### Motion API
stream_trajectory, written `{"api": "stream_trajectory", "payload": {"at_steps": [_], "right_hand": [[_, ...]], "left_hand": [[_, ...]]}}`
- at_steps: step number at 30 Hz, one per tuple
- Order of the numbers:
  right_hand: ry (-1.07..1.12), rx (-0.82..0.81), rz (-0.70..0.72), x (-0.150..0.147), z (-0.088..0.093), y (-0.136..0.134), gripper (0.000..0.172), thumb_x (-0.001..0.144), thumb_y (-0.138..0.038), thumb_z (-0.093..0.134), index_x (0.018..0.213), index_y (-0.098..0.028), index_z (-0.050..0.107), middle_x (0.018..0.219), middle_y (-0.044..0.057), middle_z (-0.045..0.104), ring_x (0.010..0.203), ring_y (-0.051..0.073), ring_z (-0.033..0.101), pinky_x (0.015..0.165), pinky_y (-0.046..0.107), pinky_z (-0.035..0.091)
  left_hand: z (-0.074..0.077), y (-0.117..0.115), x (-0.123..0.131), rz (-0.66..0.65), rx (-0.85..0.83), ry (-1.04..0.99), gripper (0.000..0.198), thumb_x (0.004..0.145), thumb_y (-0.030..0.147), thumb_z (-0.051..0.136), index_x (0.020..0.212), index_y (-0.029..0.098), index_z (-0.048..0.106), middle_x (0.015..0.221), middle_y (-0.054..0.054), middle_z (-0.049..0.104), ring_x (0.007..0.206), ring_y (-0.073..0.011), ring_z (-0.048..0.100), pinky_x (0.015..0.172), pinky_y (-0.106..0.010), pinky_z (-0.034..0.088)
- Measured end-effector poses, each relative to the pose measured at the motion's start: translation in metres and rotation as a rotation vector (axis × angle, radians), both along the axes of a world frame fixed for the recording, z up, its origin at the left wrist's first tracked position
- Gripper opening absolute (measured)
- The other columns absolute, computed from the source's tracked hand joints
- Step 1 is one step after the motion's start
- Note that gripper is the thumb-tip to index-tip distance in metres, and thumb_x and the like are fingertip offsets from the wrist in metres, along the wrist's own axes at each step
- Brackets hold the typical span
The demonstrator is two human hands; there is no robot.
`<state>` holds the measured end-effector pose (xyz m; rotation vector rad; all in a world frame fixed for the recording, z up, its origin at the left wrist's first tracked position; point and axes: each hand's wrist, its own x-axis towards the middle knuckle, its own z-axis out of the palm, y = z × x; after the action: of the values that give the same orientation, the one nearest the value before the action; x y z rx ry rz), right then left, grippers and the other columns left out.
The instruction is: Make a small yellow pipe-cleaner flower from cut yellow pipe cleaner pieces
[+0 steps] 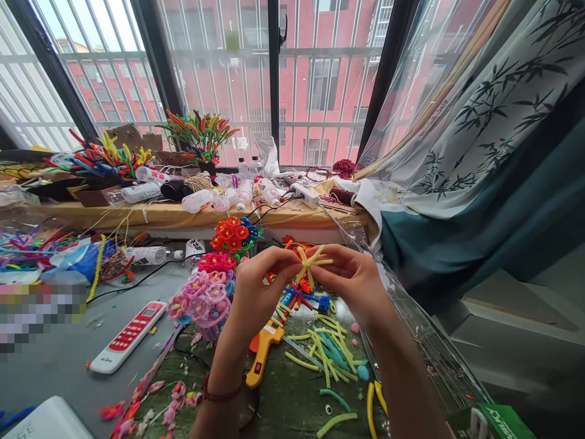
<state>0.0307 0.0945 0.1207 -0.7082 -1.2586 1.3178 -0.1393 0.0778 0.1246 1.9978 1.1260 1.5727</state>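
Note:
Between my two hands, raised above the table, is a pale yellow star-shaped bundle of pipe cleaner pieces (311,263), its arms spreading outward. My left hand (269,274) pinches it from the left with thumb and fingers. From the right, my right hand (350,274) grips it with thumb and fingertips. Below lie loose cut pipe cleaner pieces (326,353) in yellow-green and teal. A yellow hot glue gun (265,353) rests under my left forearm. Beside that arm stands a bunch of pink pipe cleaner flowers (201,299), with red flowers (230,234) behind.
A white and red remote control (130,336) lies at left. Yellow-handled scissors (375,405) are near my right forearm. Plastic bottles (198,201) and a power strip (305,195) sit on the windowsill. A black cable (141,281) crosses the table; a curtain (484,134) hangs at right.

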Motion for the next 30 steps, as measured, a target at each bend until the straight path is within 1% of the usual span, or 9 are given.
{"api": "stream_trajectory", "payload": {"at_steps": [2, 5, 8, 11, 14, 18, 21, 25, 30], "right_hand": [[0.042, -0.039, 0.018, -0.0026, -0.0006, 0.0002, 0.03, 0.06, -0.03, 0.091, 0.086, -0.022, 0.076, 0.083, 0.004, 0.08, 0.075, 0.019, 0.074, 0.073, 0.03, 0.06], [0.057, -0.09, 0.076, -0.0068, -0.0006, 0.0003, 0.029, 0.061, -0.032, 0.09, 0.084, -0.021, 0.077, 0.079, 0.004, 0.08, 0.07, 0.019, 0.073, 0.07, 0.031, 0.06], [0.038, -0.064, 0.098, -0.0097, 0.0016, -0.0005, 0.026, 0.064, -0.037, 0.088, 0.081, -0.021, 0.077, 0.082, 0.005, 0.079, 0.073, 0.02, 0.073, 0.073, 0.034, 0.06], [0.024, -0.028, 0.094, -0.0107, 0.0027, -0.0009, 0.021, 0.067, -0.038, 0.086, 0.077, -0.021, 0.078, 0.083, 0.005, 0.079, 0.076, 0.02, 0.071, 0.077, 0.034, 0.058], [0.021, -0.028, 0.078, -0.0104, 0.0005, 0.0006, 0.018, 0.067, -0.036, 0.086, 0.074, -0.021, 0.079, 0.08, 0.004, 0.077, 0.074, 0.017, 0.069, 0.074, 0.03, 0.056], [0.015, -0.056, 0.064, -0.0098, -0.0034, 0.0033, 0.021, 0.064, -0.035, 0.087, 0.077, -0.02, 0.079, 0.074, 0.002, 0.074, 0.066, 0.015, 0.065, 0.065, 0.027, 0.053], [-0.019, -0.071, 0.06, -0.0094, -0.0032, 0.0042, 0.022, 0.062, -0.036, 0.088, 0.073, -0.02, 0.078, 0.067, 0.001, 0.072, 0.06, 0.014, 0.063, 0.061, 0.027, 0.052], [-0.044, -0.049, 0.045, -0.0086, -0.0009, 0.0039, 0.024, 0.061, -0.039, 0.088, 0.068, -0.019, 0.077, 0.067, 0.001, 0.071, 0.061, 0.014, 0.063, 0.059, 0.026, 0.052], [-0.047, -0.052, 0.014, -0.0093, -0.0004, 0.0029, 0.025, 0.057, -0.04, 0.09, 0.064, -0.019, 0.077, 0.069, 0.003, 0.074, 0.06, 0.015, 0.064, 0.058, 0.026, 0.054]], "left_hand": [[0.0006, -0.0004, 0.0013, 0.017, 0.013, -0.034, 0.01, 0.087, 0.026, 0.066, 0.082, 0.018, 0.065, 0.072, 0.0, 0.065, 0.063, -0.0122, 0.057, 0.062, -0.023, 0.048], [0.0008, -0.0006, 0.0027, 0.025, 0.019, -0.072, 0.01, 0.088, 0.025, 0.064, 0.08, 0.018, 0.063, 0.071, 0.001, 0.062, 0.06, -0.0109, 0.055, 0.058, -0.021, 0.046], [0.0, 0.0, 0.0025, -0.002, -0.017, -0.089, 0.009, 0.088, 0.025, 0.063, 0.082, 0.018, 0.061, 0.07, 0.002, 0.06, 0.06, -0.0107, 0.055, 0.058, -0.021, 0.046], [-0.001, 0.0013, 0.002, -0.045, -0.071, -0.095, 0.009, 0.09, 0.026, 0.061, 0.084, 0.018, 0.06, 0.073, 0.002, 0.059, 0.062, -0.0108, 0.055, 0.059, -0.021, 0.047], [-0.0011, 0.0023, 0.0019, -0.064, -0.098, -0.088, 0.01, 0.09, 0.026, 0.061, 0.084, 0.018, 0.058, 0.075, 0.001, 0.059, 0.063, -0.011, 0.054, 0.06, -0.022, 0.047], [-0.0012, 0.0027, 0.0015, -0.071, -0.112, -0.056, 0.008, 0.089, 0.024, 0.061, 0.085, 0.018, 0.058, 0.075, 0.001, 0.059, 0.064, -0.0117, 0.055, 0.062, -0.022, 0.047], [-0.0019, 0.003, 0.0009, -0.057, -0.111, -0.003, 0.009, 0.089, 0.025, 0.06, 0.084, 0.018, 0.058, 0.075, 0.0, 0.06, 0.066, -0.0127, 0.056, 0.063, -0.023, 0.047], [-0.0033, 0.0035, 0.0002, -0.077, -0.124, 0.029, 0.009, 0.09, 0.025, 0.06, 0.085, 0.018, 0.059, 0.077, -0.001, 0.063, 0.07, -0.0146, 0.06, 0.066, -0.025, 0.049], [-0.0038, 0.004, -0.0016, -0.093, -0.125, 0.054, 0.009, 0.09, 0.025, 0.061, 0.085, 0.017, 0.06, 0.077, -0.001, 0.063, 0.071, -0.0142, 0.06, 0.067, -0.024, 0.048]]}}
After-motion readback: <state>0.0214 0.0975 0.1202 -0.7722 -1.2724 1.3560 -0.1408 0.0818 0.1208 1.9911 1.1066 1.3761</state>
